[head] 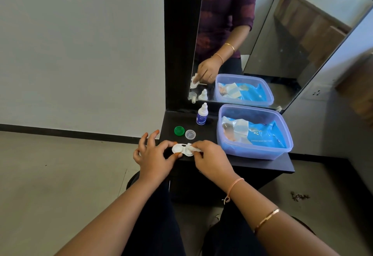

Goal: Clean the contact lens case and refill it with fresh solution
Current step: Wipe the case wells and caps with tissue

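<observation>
Contact lens case [182, 150]: white, two wells joined by a bridge, lying at the near left edge of the black shelf [210, 128], its long axis running left to right across the scene, open wells facing up. Left hand [155, 154]: thumb and forefinger pinched on the left well, steadying it, remaining fingers spread and lifted clear. Right hand [210, 158]: closed around a small white wad, tissue or wipe [194, 149], pressed into the right well; whether it reaches the bottom cannot be told. Caps: green cap [179, 130] and clear cap [190, 134], both off, lying side by side just beyond the case. Solution bottle [202, 114]: upright, nozzle up, cap on as far as can be seen, farther back near the mirror [282, 33]. Plastic tub [255, 132]: to the right, holding a blue packet and some wrappers. Step in hand, by my reading: wiping out the wells, the cleaning half of the job, with the refill not yet begun. Next move, as a judgement: finish the right well, do the left one if it needs it, put the wad aside, then reach beyond the caps for the bottle, keeping the case level so fresh solution sits in both wells before the caps go back on.
</observation>
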